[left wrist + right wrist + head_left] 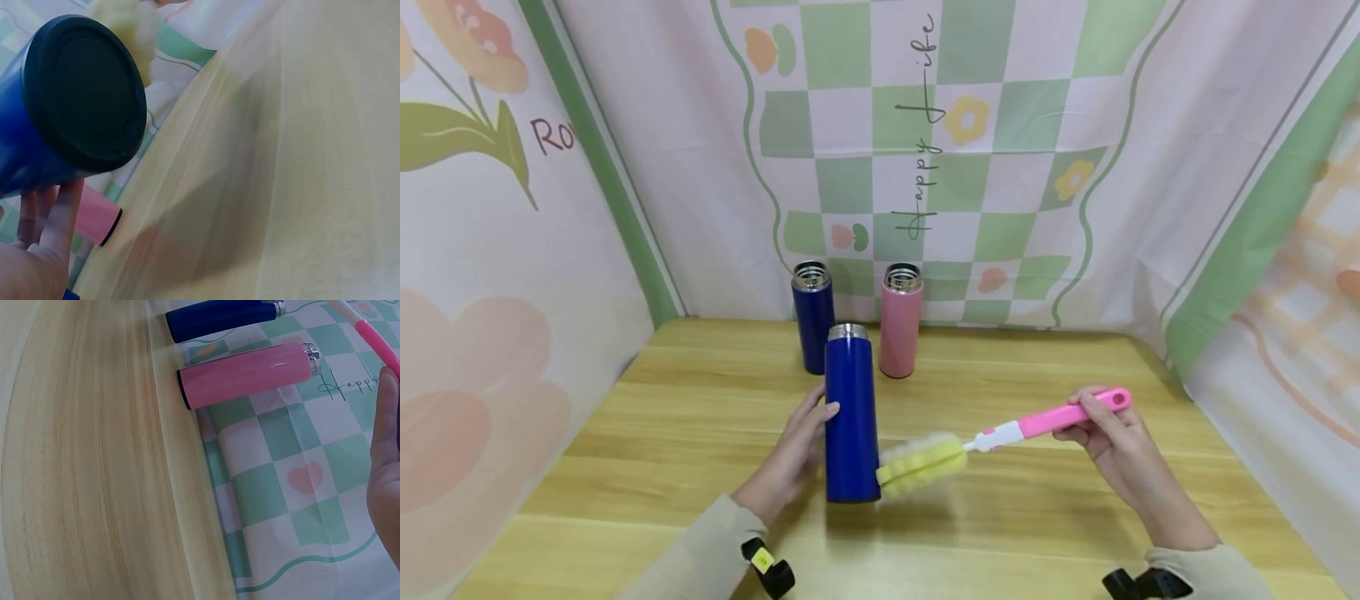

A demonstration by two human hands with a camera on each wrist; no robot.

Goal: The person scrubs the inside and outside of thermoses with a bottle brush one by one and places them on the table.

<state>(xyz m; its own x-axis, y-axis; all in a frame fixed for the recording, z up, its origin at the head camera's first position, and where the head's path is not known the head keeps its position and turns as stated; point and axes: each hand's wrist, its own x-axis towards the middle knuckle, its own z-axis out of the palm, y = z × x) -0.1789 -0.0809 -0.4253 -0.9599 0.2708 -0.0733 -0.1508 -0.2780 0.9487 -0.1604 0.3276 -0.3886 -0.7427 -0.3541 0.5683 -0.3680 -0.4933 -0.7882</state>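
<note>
In the head view my left hand (796,442) grips a blue thermos bottle (852,417) around its side, the steel mouth uppermost. Its dark round base (87,94) faces the left wrist camera, lifted off the table. My right hand (1120,450) holds a bottle brush by its pink handle (1060,419). The brush's yellow sponge head (922,467) lies beside the lower right side of the bottle and looks slightly blurred; whether it touches the bottle I cannot tell. The inside of the held bottle is hidden.
Behind the held bottle, a dark blue bottle (814,321) and a pink bottle (901,325) stand uncapped at the back of the wooden table (700,400). A patterned curtain (1000,183) hangs behind and along both sides.
</note>
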